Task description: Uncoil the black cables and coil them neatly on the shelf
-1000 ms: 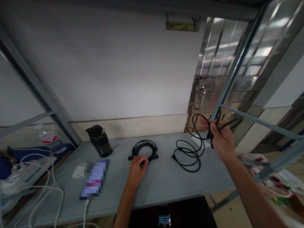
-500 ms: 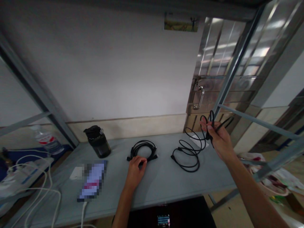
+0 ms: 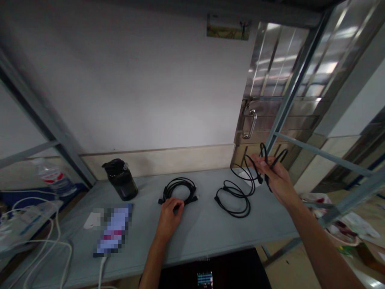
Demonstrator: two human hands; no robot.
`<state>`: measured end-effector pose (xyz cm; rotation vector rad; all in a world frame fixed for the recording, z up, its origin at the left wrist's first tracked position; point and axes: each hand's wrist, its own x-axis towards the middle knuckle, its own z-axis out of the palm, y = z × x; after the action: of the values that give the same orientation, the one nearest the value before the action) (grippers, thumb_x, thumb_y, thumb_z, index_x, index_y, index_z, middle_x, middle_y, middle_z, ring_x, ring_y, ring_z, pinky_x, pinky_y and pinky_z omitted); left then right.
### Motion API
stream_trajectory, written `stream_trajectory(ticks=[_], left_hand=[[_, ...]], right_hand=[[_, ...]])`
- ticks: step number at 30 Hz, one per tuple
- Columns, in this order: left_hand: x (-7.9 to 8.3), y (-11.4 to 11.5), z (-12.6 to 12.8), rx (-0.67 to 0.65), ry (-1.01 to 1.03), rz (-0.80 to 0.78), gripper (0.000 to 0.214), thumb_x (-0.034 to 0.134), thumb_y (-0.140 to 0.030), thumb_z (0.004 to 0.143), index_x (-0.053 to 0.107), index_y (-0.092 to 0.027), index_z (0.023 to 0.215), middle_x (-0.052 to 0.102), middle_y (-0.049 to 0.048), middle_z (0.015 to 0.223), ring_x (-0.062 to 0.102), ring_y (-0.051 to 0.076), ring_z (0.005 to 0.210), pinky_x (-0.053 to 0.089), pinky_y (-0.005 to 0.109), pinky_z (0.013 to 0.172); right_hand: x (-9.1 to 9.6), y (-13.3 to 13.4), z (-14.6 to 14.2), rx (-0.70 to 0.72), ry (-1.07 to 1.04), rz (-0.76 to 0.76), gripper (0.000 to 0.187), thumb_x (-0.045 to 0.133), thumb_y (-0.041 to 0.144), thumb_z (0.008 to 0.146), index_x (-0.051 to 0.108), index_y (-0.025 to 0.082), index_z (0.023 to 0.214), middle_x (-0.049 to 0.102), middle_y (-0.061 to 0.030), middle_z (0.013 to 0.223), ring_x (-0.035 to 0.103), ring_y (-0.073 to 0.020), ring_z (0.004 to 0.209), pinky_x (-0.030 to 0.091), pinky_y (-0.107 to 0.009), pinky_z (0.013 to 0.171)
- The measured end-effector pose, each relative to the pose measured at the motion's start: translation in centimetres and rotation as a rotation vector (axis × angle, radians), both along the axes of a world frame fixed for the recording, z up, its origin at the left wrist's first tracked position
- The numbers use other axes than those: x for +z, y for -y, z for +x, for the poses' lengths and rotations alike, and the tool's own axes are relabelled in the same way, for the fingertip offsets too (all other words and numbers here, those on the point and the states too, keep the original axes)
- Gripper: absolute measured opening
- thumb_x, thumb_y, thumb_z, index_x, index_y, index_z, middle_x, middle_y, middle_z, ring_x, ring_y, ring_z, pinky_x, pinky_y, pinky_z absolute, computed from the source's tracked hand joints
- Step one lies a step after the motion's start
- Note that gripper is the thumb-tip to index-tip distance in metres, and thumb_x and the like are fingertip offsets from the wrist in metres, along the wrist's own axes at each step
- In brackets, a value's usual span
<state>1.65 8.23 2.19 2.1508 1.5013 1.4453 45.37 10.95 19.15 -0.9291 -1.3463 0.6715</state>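
The right hand (image 3: 278,180) is pinching a bunch of thin black cable (image 3: 265,157) between thumb and fingers, holding it raised above the grey surface (image 3: 195,228), while the cable's lower loops (image 3: 236,199) are lying on the surface below. The left hand (image 3: 170,216) is resting on a neatly coiled black cable (image 3: 177,190) with its fingers curled over the coil's near edge, though I cannot tell whether it is gripping. Just left of that coil, a black water bottle (image 3: 120,180) is standing upright, and a pixelated phone (image 3: 112,230) is lying nearer the edge, trailing a white cable (image 3: 100,273).
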Motion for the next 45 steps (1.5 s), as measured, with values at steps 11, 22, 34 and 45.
stream_trajectory(ticks=[11,22,34,45], left_hand=[[0.1,0.1,0.1,0.008,0.018,-0.023,0.014,0.068,-0.032,0.103,0.077,-0.026,0.094,0.082,0.0071,0.099,0.076,0.03,0.097,0.055,0.046,0.098],[1.0,0.3,0.2,0.02,0.026,-0.022,0.016,0.068,-0.034,0.103,0.079,-0.027,0.094,0.082,0.0075,0.098,0.076,0.03,0.096,0.058,0.046,0.094],[6.2,4.8,22.3,-0.45,0.36,-0.312,0.058,0.079,-0.051,0.104,0.065,-0.025,0.154,0.074,0.0134,0.136,0.071,0.027,0.111,0.059,0.043,0.099],[10.5,-0.2,23.6,-0.626,0.801,-0.54,0.057,0.075,-0.073,0.099,0.08,-0.017,0.099,0.073,0.0041,0.08,0.057,0.013,0.064,0.043,0.028,0.061]], right_hand=[[1.7,1.7,-1.1,0.035,-0.062,0.02,0.035,0.08,0.061,0.104,0.073,0.03,0.118,0.077,-0.0085,0.151,0.071,-0.0341,0.147,0.049,-0.064,0.133],[4.9,3.7,-1.9,-0.056,-0.117,0.345,0.018,0.078,0.044,0.109,0.069,0.031,0.117,0.083,-0.0056,0.133,0.078,-0.0315,0.134,0.061,-0.06,0.121],[5.4,5.2,-3.8,0.044,-0.049,0.284,0.012,0.073,0.041,0.112,0.071,0.032,0.121,0.083,-0.0039,0.122,0.079,-0.0314,0.129,0.066,-0.057,0.114],[3.9,9.2,1.5,-0.061,0.087,0.175,0.021,0.07,0.049,0.114,0.066,0.032,0.125,0.085,-0.0039,0.107,0.083,-0.0281,0.103,0.068,-0.047,0.098]])
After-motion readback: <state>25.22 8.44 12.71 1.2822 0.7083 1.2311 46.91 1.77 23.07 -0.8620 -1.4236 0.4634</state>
